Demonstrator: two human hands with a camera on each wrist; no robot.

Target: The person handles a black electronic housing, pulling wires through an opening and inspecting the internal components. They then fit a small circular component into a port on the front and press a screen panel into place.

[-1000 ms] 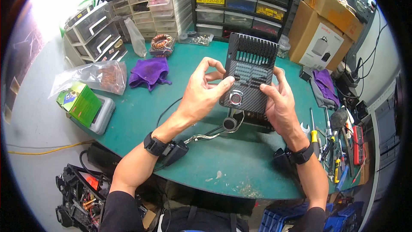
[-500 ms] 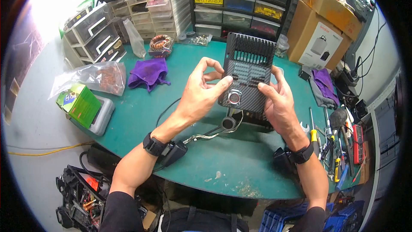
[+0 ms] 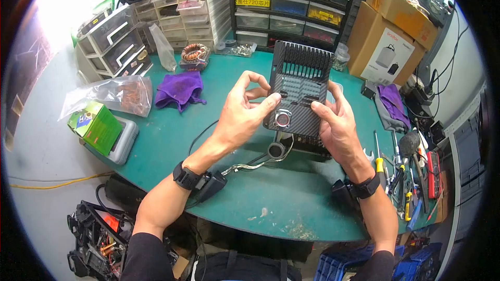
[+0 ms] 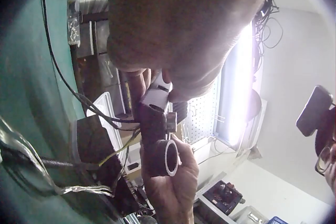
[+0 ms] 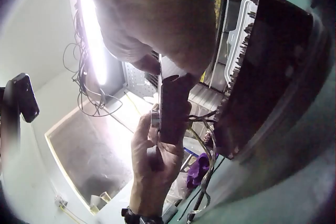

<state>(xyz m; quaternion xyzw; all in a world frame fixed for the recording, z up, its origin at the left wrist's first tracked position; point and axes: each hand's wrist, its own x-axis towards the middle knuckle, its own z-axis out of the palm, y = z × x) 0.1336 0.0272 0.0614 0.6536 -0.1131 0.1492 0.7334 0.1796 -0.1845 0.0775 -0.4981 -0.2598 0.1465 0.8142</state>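
A black carbon-fibre-patterned panel [image 3: 301, 120] with slotted fins along its top is held up over the table by both hands. My left hand [image 3: 237, 114] grips its left edge, thumb on the face. On the right edge, my right hand [image 3: 339, 127] holds it with the thumb on the front and the other fingers behind. A round metal-ringed socket [image 3: 283, 118] sits at the panel's lower left. Below hangs a round black fitting [image 3: 276, 150] joined to a wire bundle [image 3: 245, 166]. Seen from the right wrist, a dark ridged unit [image 5: 262, 66] stands beyond the panel.
Screwdrivers, wrenches and other tools lie by a red multimeter [image 3: 434, 174] at the right. A purple cloth [image 3: 180, 89], a copper coil [image 3: 194, 54] and a green box [image 3: 96, 130] are at the left. Drawer cabinets [image 3: 294, 5] and a cardboard box [image 3: 393, 36] stand behind.
The head view has shifted slightly. Both hands keep the same hold on the panel, with thumbs in the same places.
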